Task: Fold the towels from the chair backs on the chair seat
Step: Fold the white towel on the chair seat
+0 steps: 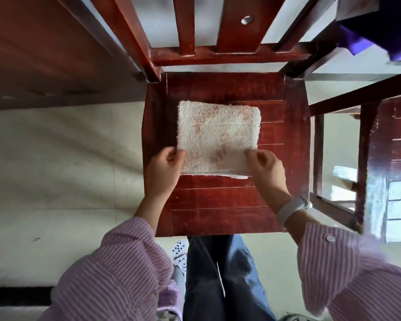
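The towel point(218, 139) is white and nubbly with faint rusty flecks. It lies folded into a near-square pad in the middle of the chair seat point(218, 205), with its stacked edges showing along the near side, toward six o'clock. My left hand point(164, 169) pinches its near corner at about eight o'clock of the pad, thumb on top and fingers curled under the edge. My right hand point(267, 167) does the same at about four o'clock, fingertips closed on the cloth, so both hands are holding the towel and neither is spread open. The rest of the pad rests flat on the dark red wooden slats.

At twelve o'clock from the towel rises the chair back point(229, 52), with its red rails, upright slats and a round metal fastener point(247, 20) on one slat. At about one o'clock, high in the corner, a purple cloth point(366, 40) hangs over a rail, blurred. At three o'clock stands a second red chair point(380, 140), partly seen. At nine o'clock the pale floor point(56, 170) spreads out beneath a dark wooden bench point(44, 54).

On my right wrist sits a pale wristband point(292, 209). My sleeves point(116, 269) are pink-striped, and at six o'clock are my dark trousers point(220, 274) and, beside them, some playing cards point(180, 251) on the floor.
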Demonstrator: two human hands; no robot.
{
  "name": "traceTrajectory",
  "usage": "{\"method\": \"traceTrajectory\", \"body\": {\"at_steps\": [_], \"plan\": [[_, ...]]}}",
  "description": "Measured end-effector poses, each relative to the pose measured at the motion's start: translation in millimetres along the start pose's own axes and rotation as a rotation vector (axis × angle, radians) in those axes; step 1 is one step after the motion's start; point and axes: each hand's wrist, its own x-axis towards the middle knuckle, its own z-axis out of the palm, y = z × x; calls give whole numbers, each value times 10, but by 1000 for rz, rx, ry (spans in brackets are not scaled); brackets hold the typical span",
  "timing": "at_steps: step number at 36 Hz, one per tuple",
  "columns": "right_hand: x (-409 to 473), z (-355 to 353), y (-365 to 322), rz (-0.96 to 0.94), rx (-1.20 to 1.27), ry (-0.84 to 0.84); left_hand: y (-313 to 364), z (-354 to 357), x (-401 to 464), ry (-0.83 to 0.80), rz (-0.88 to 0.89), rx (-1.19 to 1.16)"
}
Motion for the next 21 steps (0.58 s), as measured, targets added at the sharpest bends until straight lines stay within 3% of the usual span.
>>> {"method": "traceTrajectory", "body": {"at_steps": [6, 10, 13, 18, 21], "plan": [[-272, 44, 1, -37, 113, 102, 96, -55, 22, 25, 52, 65], [-334, 84, 12, -60, 111, 52, 96, -51, 57, 28, 24, 132], [-338, 96, 70, -110, 65, 52, 67, -29, 84, 15, 11, 202], [-399, 115, 164, -360, -98, 140, 48, -26, 137, 37, 36, 265], [-340, 150, 269, -333, -306, 102, 40, -7, 133, 35, 64, 303]]}}
